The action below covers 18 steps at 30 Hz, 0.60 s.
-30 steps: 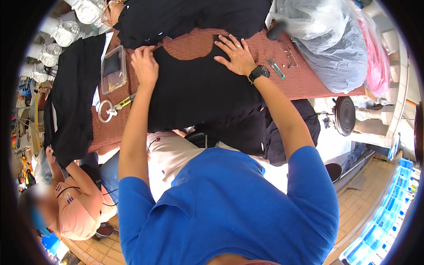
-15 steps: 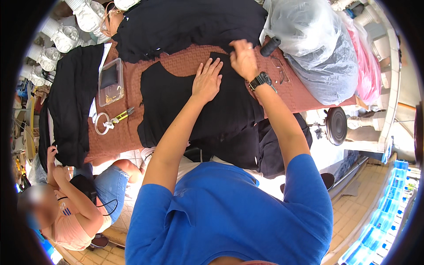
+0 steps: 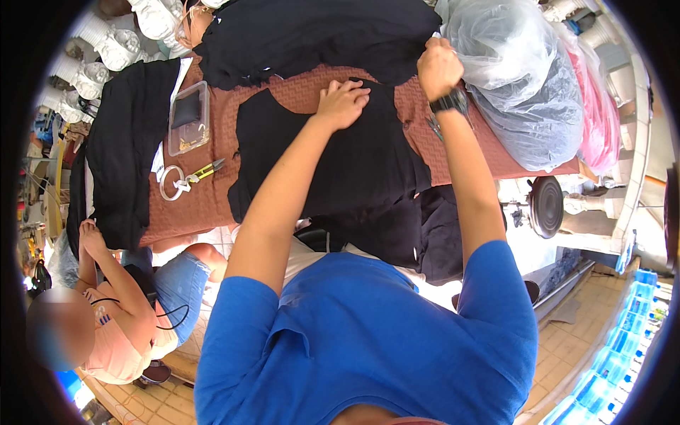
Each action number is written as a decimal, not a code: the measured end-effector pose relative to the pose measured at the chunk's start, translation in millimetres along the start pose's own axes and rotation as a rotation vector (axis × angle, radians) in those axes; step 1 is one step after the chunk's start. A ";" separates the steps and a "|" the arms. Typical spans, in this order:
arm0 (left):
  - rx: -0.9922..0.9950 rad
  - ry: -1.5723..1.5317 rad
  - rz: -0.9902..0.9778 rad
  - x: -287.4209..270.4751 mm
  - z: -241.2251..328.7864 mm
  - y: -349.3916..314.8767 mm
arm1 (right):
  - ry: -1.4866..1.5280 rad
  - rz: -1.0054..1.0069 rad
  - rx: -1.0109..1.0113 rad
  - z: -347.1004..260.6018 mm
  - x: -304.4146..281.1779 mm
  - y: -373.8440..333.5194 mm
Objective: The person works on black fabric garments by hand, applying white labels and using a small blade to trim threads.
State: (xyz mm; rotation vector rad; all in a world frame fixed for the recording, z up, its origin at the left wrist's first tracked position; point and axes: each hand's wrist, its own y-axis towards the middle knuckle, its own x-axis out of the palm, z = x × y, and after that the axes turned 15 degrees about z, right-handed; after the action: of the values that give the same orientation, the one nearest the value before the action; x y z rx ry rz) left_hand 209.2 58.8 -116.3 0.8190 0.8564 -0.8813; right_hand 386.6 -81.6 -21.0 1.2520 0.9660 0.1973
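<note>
A cut piece of black fabric (image 3: 326, 163) lies flat on a reddish-brown textured cloth (image 3: 219, 113) that covers the table. Near its far edge rests my left hand (image 3: 341, 105), fingers apart and slightly bent, pressing on the fabric. My right hand (image 3: 439, 69) is closed in a fist at the right, beside the corner of a pile of black fabric (image 3: 319, 39); what it holds, if anything, is hidden. The dark thread spool is out of sight, where my right hand and wrist are. Eyeglasses (image 3: 434, 127) show partly beside my right wrist.
Left on the table are a clear plastic box (image 3: 190, 117), yellow thread snips (image 3: 207, 169) and a white ring (image 3: 171, 183). Stuffed plastic bags (image 3: 524, 85) stand at right. A person (image 3: 127, 304) sits at lower left, hands at hanging black fabric (image 3: 120, 156).
My right hand has moved right and away from me, off the cut piece, and closed into a fist. My left hand stays on the fabric, its fingers more bent. The view has shifted slightly.
</note>
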 end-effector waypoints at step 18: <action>-0.453 -0.810 -0.291 -16.8 -52.1 46.2 | 1.089 -0.348 -0.008 -75.8 -99.9 -128.6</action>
State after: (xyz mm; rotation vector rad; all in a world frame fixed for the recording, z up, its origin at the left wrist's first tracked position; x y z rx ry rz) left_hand 229.4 127.4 -112.2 -0.0892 0.4172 -1.1005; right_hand 225.6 -134.3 -80.7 0.9009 2.0852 0.6391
